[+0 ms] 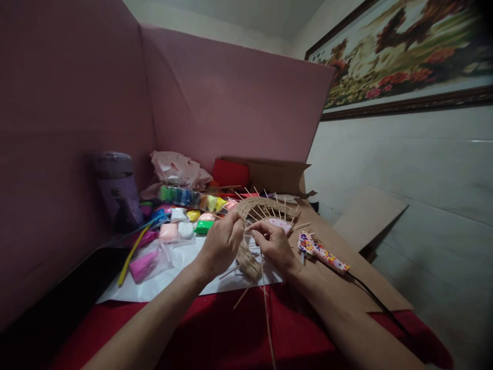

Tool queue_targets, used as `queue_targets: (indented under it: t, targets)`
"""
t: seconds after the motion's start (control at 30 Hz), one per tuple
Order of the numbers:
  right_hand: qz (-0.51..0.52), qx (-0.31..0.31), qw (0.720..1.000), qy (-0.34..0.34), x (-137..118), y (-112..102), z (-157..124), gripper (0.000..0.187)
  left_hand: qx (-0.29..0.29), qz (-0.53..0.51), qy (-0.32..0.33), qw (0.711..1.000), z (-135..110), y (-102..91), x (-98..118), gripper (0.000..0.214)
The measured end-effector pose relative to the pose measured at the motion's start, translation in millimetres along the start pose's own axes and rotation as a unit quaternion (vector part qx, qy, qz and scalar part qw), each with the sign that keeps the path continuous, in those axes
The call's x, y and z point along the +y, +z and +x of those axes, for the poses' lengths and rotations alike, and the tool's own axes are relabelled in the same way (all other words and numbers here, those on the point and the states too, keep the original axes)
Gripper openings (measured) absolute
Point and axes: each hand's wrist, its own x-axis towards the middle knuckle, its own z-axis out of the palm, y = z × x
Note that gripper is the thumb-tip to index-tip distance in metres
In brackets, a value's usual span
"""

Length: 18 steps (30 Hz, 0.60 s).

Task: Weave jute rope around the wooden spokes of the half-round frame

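Observation:
In front of me lies a half-woven piece point(250, 264): brown twine packed in a curved band over thin wooden sticks that fan outward. My left hand point(223, 241) is closed at the band's left side, its fingertips pinched on something hidden behind them. My right hand point(275, 246) pinches twine between thumb and forefinger, close to the left fingertips. From there a loose strand of twine point(266, 313) hangs down over the red cloth toward me. Inside the curve a pink patterned piece point(280, 224) shows, partly covered by my right hand.
A flower-patterned glue gun point(321, 252) with a black cord lies on cardboard point(370, 293) at right. Left are bags of coloured clay point(177, 231), yellow and blue strips point(133, 254) and a purple bottle point(119, 190). White paper point(181, 288) and red cloth point(215, 329) cover the table.

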Motion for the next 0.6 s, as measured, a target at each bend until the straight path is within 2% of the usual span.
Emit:
queue_targets:
  t: [0.07,0.1,0.17,0.2,0.27,0.3,0.33,0.43,0.53,0.57,0.6]
  targets:
    - [0.013,0.002,1.000,0.007,3,-1,1,0.016,-0.110,-0.114,-0.013,0.987,-6,-5.1,9,0.030]
    - [0.019,0.002,1.000,0.009,3,-1,2,0.015,-0.186,-0.173,-0.029,0.967,-8,-8.0,13,0.033]
    - [0.026,0.005,1.000,0.012,3,-1,2,0.014,-0.343,-0.220,-0.067,0.911,-13,-13.1,20,0.031]
    - [0.027,0.007,1.000,0.013,3,-1,3,0.014,-0.427,-0.226,-0.079,0.872,-15,-15.2,22,0.024]
    - [0.031,0.010,0.999,0.012,2,0,3,0.014,-0.539,-0.218,-0.076,0.810,-17,-18.1,22,0.022]
    - [0.035,0.011,0.999,0.011,2,0,3,0.014,-0.560,-0.212,-0.076,0.797,-18,-19.0,20,0.026]
    - [0.041,0.010,0.999,0.011,1,0,3,0.013,-0.558,-0.209,-0.079,0.799,-18,-19.8,18,0.027]
    - [0.047,0.005,0.999,0.007,1,1,1,0.012,-0.500,-0.226,-0.109,0.829,-17,-21.0,13,0.019]
    - [0.044,0.003,0.999,-0.003,1,0,0,0.012,-0.474,-0.221,-0.124,0.843,-15,-17.9,11,0.011]
    - [0.046,0.002,0.999,-0.005,0,0,0,0.011,-0.442,-0.204,-0.117,0.866,-14,-15.4,10,0.011]
    - [0.048,0.002,0.999,-0.006,0,0,0,0.011,-0.380,-0.182,-0.103,0.901,-12,-12.4,8,0.012]
